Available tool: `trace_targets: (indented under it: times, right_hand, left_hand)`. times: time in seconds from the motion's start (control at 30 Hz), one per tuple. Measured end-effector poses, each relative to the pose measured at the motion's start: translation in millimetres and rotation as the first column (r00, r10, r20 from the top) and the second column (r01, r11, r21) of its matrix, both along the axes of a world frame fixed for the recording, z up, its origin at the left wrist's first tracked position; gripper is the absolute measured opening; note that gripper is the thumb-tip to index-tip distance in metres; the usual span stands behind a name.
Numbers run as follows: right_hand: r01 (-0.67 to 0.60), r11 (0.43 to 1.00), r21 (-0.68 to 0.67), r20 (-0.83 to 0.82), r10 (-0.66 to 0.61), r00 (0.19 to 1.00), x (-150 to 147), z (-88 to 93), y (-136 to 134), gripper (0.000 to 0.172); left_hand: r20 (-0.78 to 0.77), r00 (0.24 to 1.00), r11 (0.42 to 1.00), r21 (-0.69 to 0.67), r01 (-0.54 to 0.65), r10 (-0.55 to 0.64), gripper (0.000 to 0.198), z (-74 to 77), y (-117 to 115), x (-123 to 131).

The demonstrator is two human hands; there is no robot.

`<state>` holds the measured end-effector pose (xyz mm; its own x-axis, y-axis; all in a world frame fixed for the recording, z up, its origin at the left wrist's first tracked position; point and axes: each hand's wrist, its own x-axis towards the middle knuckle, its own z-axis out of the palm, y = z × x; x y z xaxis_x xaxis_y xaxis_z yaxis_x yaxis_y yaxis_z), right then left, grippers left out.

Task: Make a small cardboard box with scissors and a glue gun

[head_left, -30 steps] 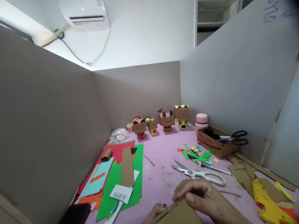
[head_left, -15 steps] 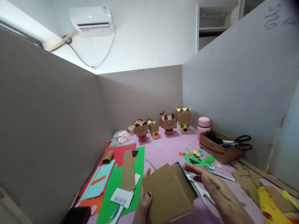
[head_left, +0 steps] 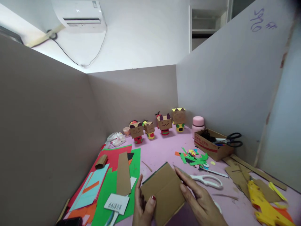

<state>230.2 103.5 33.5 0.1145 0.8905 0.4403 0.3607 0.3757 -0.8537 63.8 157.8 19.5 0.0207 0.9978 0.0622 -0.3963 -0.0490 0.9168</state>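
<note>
A plain brown cardboard box [head_left: 163, 194] with a dark green edge at its back is held low over the pink tabletop. My left hand [head_left: 145, 204] grips its left side, thumb on the near face and fingers behind. Against the right side, the fingers of my right hand [head_left: 196, 196] are pressed, the thumb near the edge. Just beyond that hand lie white-handled scissors [head_left: 207, 180]. Left of the box, a brown cardboard strip [head_left: 123, 174] and a white price card [head_left: 116, 203] rest on green sheets [head_left: 103, 196].
Cardboard cat figures [head_left: 164, 123] stand at the back. Coloured paper scraps [head_left: 194, 157] lie mid-right, near a cardboard tray [head_left: 213, 150] holding black-handled scissors [head_left: 234, 139]. A pink bottle [head_left: 198, 125] stands behind it. A yellow glue gun [head_left: 263, 201] lies front right. Grey partitions enclose three sides.
The box has been turned, so a different face shows and the green side faces away. My right hand has moved from beside the box onto its right side. The view has shifted right.
</note>
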Motion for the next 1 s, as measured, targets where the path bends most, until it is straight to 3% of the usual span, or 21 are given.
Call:
trace_targets:
  times: [0.17,0.4,0.6,0.83,1.0]
  right_hand:
    - [0.019,0.999,-0.047,-0.039,-0.021,0.999,-2,6.6,0,0.042]
    - [0.051,0.994,-0.096,-0.195,-0.069,0.978,-1,8.0,-2,0.039]
    - [0.119,0.981,-0.156,-0.280,-0.159,0.947,-3,6.1,-2,0.027]
    - [0.118,0.992,-0.046,-0.124,-0.123,0.985,-5,1.8,-2,0.037]
    - [0.172,0.985,0.028,-0.156,-0.166,0.974,-6,-7.0,2,0.023]
  left_hand:
    - [-0.050,0.998,0.999,0.030,-0.023,0.024,0.092,2.1,-1,-2]
    - [-0.133,0.989,0.998,-0.035,0.055,-0.059,0.085,12.5,-16,-4]
    - [-0.077,0.997,0.997,-0.073,0.004,-0.010,0.083,18.7,-19,2]
    - [-0.067,0.996,0.998,-0.029,-0.053,0.051,0.092,14.1,-9,2]
    - [-0.030,0.998,0.996,-0.055,-0.064,0.062,0.094,4.3,-1,0]
